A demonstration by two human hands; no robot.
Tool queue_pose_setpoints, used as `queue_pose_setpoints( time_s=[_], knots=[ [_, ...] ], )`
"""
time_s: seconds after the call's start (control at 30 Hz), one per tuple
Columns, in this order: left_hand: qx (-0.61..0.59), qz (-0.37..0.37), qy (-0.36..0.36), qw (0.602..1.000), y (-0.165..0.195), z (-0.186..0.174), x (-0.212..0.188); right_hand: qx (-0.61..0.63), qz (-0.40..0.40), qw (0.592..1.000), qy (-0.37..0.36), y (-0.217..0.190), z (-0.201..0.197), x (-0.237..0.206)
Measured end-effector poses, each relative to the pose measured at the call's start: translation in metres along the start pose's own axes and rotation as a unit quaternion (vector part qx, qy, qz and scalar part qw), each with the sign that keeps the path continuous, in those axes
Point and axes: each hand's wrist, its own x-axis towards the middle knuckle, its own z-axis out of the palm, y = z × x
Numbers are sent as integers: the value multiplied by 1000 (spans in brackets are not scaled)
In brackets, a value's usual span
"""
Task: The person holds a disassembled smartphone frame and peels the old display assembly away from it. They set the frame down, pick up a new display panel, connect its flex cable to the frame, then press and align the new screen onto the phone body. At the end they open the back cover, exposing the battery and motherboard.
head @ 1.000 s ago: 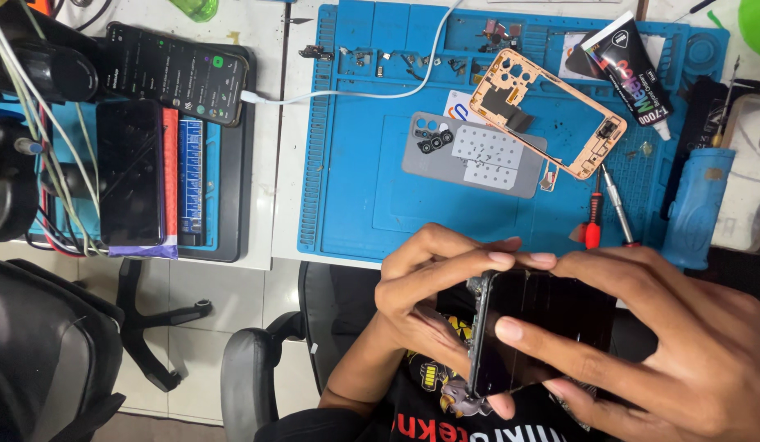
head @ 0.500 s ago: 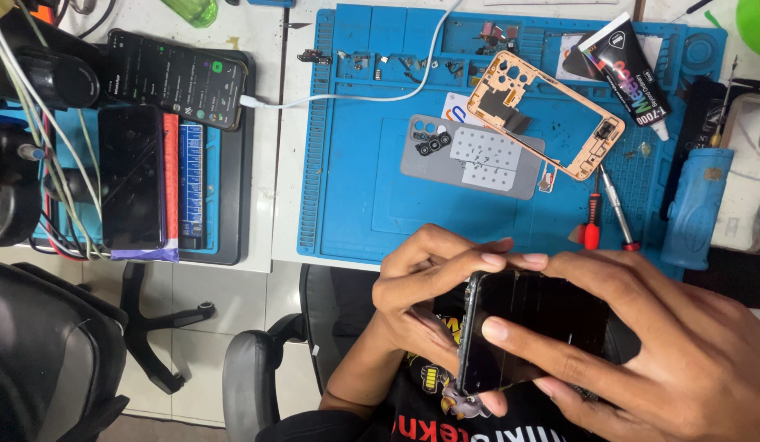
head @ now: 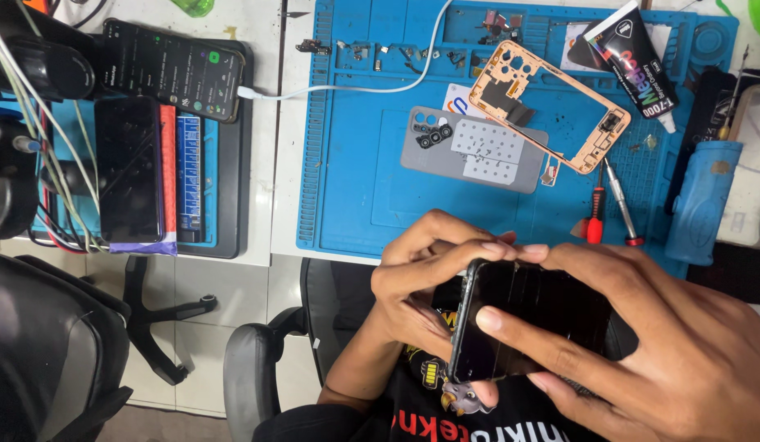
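both hands are gripping a black phone (head: 536, 319) held over the lap, below the blue mat (head: 355, 188). left hand (head: 421, 278) is pinching its top edge, right hand (head: 642, 344) is wrapping across the screen.

Lit phone screen (head: 171, 69), dark with green dots, upper left. Dark blank phone screen (head: 130, 168) below it. Black glue tube (head: 634, 59), multicoloured label, upper right. Black screen panel (head: 536, 315) lower centre.
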Motion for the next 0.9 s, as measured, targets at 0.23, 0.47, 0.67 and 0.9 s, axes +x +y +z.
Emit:
queue_pose_setpoints(
  time_s=[0.23,0.47,0.67,0.9],
  knots=[
    [-26,-13,9,1000,-5,-3,-3,13,-8,1000,-1,-1,-4,7],
    [-112,-19,40,993,-11,0,-6,14,-9,999,-36,0,-4,11],
    [-152,7,56,987,-18,3,-6,24,-3,998,-53,-1,-6,13],
    [-193,18,67,979,-19,4,-4,12,-5,999,-51,-5,-10,23]
  ],
)
